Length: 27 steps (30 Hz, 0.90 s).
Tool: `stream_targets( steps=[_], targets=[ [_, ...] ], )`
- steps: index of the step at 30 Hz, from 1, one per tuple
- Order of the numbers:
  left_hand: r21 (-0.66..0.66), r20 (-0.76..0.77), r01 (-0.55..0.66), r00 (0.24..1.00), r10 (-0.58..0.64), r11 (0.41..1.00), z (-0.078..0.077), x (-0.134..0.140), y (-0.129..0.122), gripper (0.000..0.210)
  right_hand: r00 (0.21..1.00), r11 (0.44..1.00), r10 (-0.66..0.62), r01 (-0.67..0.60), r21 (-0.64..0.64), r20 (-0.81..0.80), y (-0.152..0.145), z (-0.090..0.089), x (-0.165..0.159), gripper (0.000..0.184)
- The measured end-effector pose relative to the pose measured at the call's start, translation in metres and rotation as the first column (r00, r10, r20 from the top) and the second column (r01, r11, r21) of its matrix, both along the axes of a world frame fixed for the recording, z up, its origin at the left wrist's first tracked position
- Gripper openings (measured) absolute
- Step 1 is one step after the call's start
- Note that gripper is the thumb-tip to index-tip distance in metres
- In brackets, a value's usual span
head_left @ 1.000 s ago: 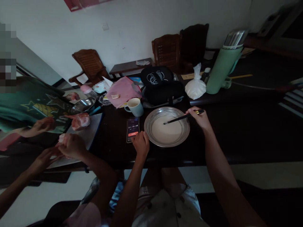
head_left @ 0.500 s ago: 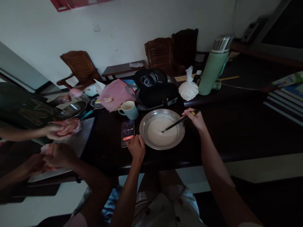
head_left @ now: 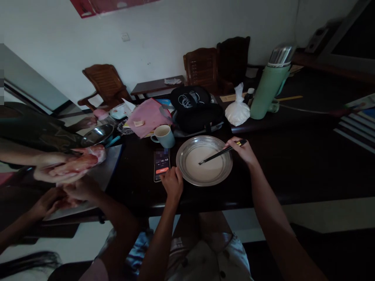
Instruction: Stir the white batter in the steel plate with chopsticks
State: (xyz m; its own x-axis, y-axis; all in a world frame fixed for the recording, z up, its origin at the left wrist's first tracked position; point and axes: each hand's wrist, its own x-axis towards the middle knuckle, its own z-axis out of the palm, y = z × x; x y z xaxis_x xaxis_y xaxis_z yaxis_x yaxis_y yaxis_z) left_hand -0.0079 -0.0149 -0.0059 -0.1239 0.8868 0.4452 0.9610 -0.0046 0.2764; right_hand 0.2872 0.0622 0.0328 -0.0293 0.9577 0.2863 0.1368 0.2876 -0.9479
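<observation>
A wide metal bowl (head_left: 182,174) stands on the dark table with a milky, off-white liquid (head_left: 202,170) inside. Black chopsticks (head_left: 216,155) are gripped in my right hand (head_left: 240,150) above the bowl's right rim, their tips dipping into the liquid near the middle. My left hand (head_left: 172,182) holds the bowl's left rim with bent fingers; its grip underneath is partly hidden. Just left of that hand lies a phone (head_left: 158,164) with a timer showing. Behind the phone stands a light blue mug (head_left: 165,137).
At left, other people's hands (head_left: 55,166) handle raw meat (head_left: 84,160) over a white board (head_left: 113,158). A tied bag of white powder (head_left: 238,111), a green thermos (head_left: 268,91) and a black case (head_left: 193,107) stand behind the bowl. Books (head_left: 356,130) lie at right.
The view has shifted slightly, moving everything rightward. The chopstick tips have moved a little left in the liquid. At left, a co-worker's hand with meat has come nearer.
</observation>
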Motion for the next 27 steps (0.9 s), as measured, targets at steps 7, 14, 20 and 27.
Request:
stream_targets(
  steps=[7,14,20,27],
  targets=[
    [0.005,-0.028,-0.006,1.000,0.006,1.000,-0.0027,-0.0009,0.0006,0.035,0.993,0.995,-0.101,0.102,0.013,-0.054,0.0032,-0.0031,0.0052,0.028],
    [-0.006,0.003,0.005,1.000,-0.005,1.000,-0.0012,-0.0007,0.0004,0.034,1.000,1.000,0.009,-0.010,0.024,0.013,0.0019,-0.0030,-0.0003,0.029],
    [-0.005,0.009,0.001,1.000,-0.001,1.000,-0.0006,-0.0005,-0.0005,0.033,0.993,0.995,-0.099,0.099,0.005,-0.057,0.0025,-0.0029,0.0045,0.030],
    [-0.007,0.008,-0.005,1.000,0.005,1.000,0.0006,0.0000,-0.0006,0.034,1.000,1.000,0.002,-0.002,0.029,0.016,0.0016,-0.0011,-0.0004,0.031]
  ],
)
